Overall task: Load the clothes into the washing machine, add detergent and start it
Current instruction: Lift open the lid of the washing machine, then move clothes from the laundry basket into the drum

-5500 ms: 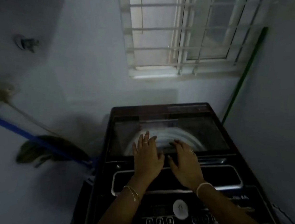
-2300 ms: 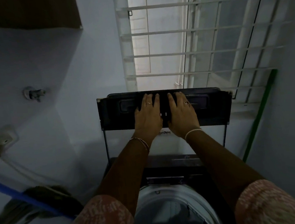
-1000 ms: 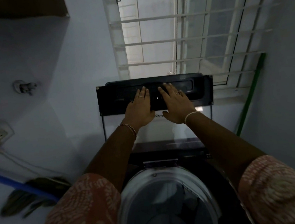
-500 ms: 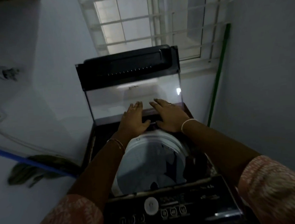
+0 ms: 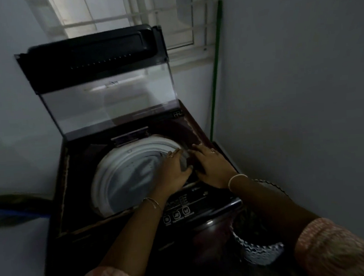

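Observation:
A dark top-loading washing machine [image 5: 72,190] stands against the wall with its glass lid [image 5: 108,95] folded up and open. The pale round drum [image 5: 123,177] shows below; I cannot make out clothes in it. My left hand [image 5: 175,171] lies flat over the drum's right rim, fingers apart. My right hand [image 5: 211,166] rests beside it on the machine's right top edge, fingers spread. Neither hand holds anything. The control panel [image 5: 178,212] with round buttons sits under my wrists.
A patterned basket [image 5: 257,251] stands on the floor to the machine's right, in the narrow gap by the right wall. A green pole [image 5: 215,70] leans in the corner. A barred window [image 5: 145,10] is behind. A blue hose [image 5: 13,214] runs at the left.
The lid went from closed to fully raised. Both hands left the lid and came down toward me, now at the drum's right rim. The view has tilted down and to the right.

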Demonstrator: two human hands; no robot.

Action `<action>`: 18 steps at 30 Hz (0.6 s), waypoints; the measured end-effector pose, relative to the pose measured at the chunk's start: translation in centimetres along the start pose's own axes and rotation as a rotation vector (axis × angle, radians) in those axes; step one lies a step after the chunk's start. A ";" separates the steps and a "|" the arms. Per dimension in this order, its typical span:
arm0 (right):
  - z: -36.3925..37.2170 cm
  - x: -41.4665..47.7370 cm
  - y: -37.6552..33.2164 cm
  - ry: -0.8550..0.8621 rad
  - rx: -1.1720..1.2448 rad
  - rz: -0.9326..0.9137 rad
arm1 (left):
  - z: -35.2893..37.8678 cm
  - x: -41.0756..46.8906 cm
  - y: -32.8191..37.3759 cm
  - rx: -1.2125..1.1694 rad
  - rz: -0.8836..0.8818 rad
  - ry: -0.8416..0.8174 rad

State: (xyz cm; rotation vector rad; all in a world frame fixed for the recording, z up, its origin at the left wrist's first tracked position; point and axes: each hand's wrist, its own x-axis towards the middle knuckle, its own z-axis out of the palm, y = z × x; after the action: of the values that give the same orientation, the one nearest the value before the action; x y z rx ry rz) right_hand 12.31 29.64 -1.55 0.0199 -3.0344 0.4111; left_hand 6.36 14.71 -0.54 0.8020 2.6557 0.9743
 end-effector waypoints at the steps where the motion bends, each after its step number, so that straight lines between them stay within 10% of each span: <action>1: 0.2 -1.0 0.3 0.013 0.007 0.035 | 0.7 -0.2 0.4 -0.011 0.024 -0.002; 18: -0.2 -16.9 4.2 0.062 0.029 0.624 | 10.6 -3.6 9.3 -0.089 0.488 -0.318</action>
State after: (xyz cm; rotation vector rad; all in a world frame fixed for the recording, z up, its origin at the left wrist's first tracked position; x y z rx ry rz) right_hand 29.07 33.76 -3.83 -0.9303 -2.9060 0.4754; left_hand 17.04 24.33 -2.63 1.4863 2.1722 0.9567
